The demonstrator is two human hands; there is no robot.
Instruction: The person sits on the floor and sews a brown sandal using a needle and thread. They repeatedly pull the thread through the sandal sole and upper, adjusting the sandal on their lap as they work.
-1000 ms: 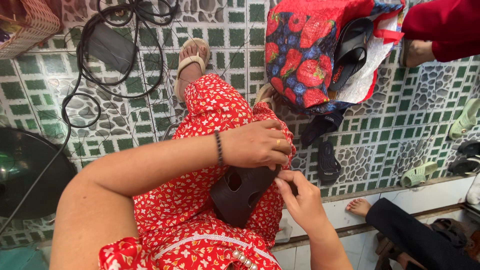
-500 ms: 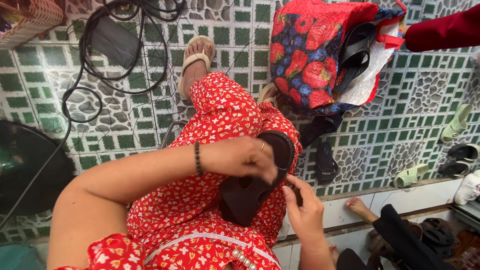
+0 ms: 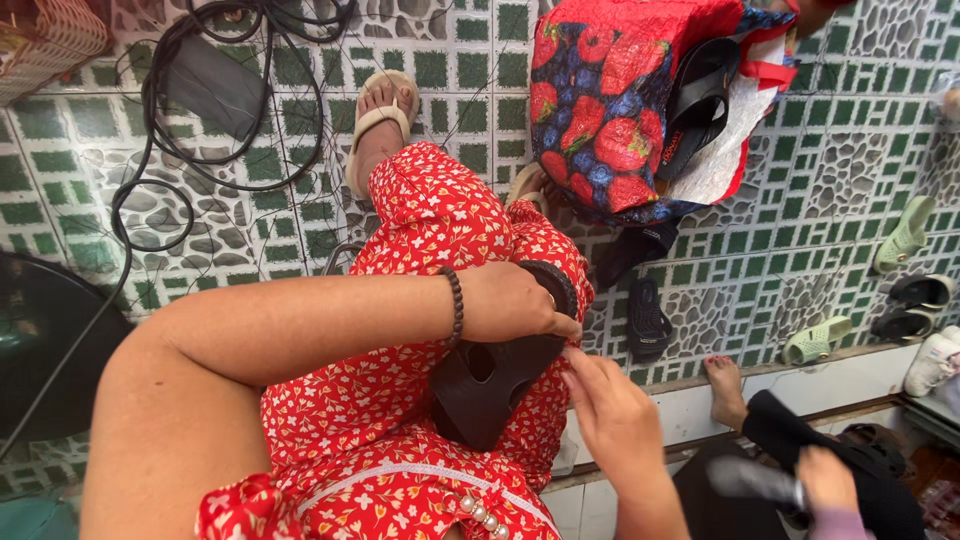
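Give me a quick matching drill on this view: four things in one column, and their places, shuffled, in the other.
Things:
1. dark brown sandal
2. strawberry-print bag
3. black coiled cable
4. pale green slipper

Places:
A. tiled floor, upper left
B. on the lap, under the left hand
C. by the step, right side
D. top centre, black sandal tucked inside

Pairs: 1-B, 2-D, 3-A, 4-C
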